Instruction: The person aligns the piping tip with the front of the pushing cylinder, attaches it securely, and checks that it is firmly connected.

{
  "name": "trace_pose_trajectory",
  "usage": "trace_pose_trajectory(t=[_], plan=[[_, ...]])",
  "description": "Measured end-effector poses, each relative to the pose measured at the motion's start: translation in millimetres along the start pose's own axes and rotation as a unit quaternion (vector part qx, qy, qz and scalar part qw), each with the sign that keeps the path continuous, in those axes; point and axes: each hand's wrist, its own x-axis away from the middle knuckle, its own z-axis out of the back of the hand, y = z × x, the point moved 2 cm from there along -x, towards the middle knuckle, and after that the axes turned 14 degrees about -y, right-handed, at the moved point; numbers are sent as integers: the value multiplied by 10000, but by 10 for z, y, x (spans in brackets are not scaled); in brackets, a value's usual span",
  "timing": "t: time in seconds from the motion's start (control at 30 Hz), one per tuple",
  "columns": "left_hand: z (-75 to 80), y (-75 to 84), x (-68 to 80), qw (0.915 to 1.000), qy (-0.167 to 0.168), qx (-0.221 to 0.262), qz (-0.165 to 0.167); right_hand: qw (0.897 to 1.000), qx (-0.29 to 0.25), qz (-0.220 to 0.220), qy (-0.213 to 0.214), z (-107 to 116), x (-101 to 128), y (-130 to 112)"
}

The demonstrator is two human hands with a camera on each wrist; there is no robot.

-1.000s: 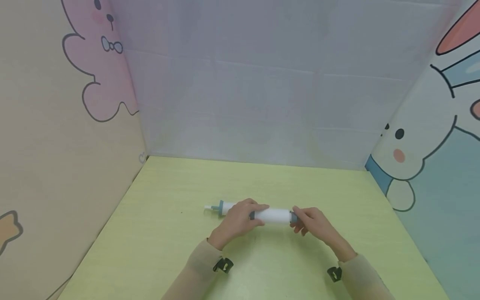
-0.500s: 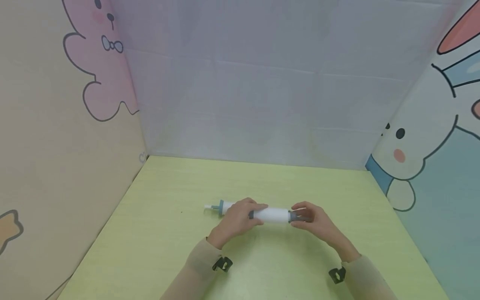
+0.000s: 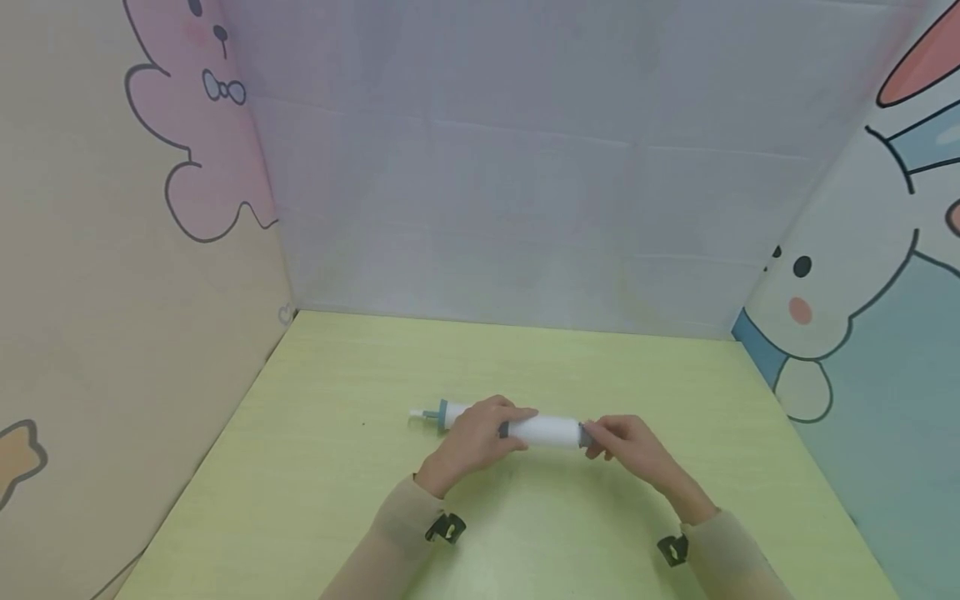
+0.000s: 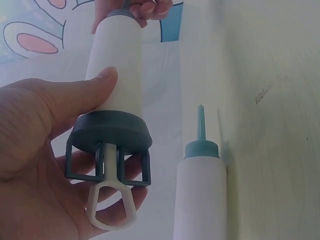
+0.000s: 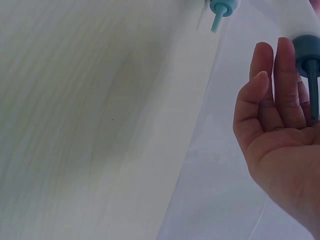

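Observation:
My left hand (image 3: 476,433) grips a white icing syringe (image 3: 543,430) lengthwise above the table. In the left wrist view its dark teal collar (image 4: 112,131) and white plunger ring (image 4: 111,206) lie within the hand, the thumb on the white barrel. My right hand (image 3: 630,446) has its fingers at the syringe's far end, around the dark teal nozzle cap (image 3: 586,435). The right wrist view shows the dark nozzle (image 5: 312,85) pointing into the palm. Behind my left hand lies a second syringe (image 4: 201,195) with a light teal nozzle (image 4: 201,125); the head view hides its middle.
The pale yellow-green tabletop (image 3: 337,500) reaches a grey-white back wall (image 3: 480,183). Cartoon-printed side walls stand at left (image 3: 135,292) and right (image 3: 885,375). Each wrist wears a dark mount over a beige sleeve (image 3: 408,517).
The right hand's fingers spread open around the nozzle half a second ago, then close back at the nozzle cap. My left hand and both syringes stay nearly still.

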Motion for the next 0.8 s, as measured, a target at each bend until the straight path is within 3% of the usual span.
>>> trace_pose_trajectory(t=[0.1, 0.23, 0.43, 0.8], plan=[[3, 2, 8, 10000, 14, 4, -6, 9999, 59, -123, 52, -9, -11, 3], [10, 2, 14, 10000, 14, -46, 34, 9992, -284, -255, 83, -18, -10, 2], [24, -6, 30, 10000, 46, -66, 32, 9976, -666, -122, 112, 1, 14, -10], [-13, -37, 10, 9996, -6, -226, 173, 9908, -927, 969, -165, -30, 58, -8]])
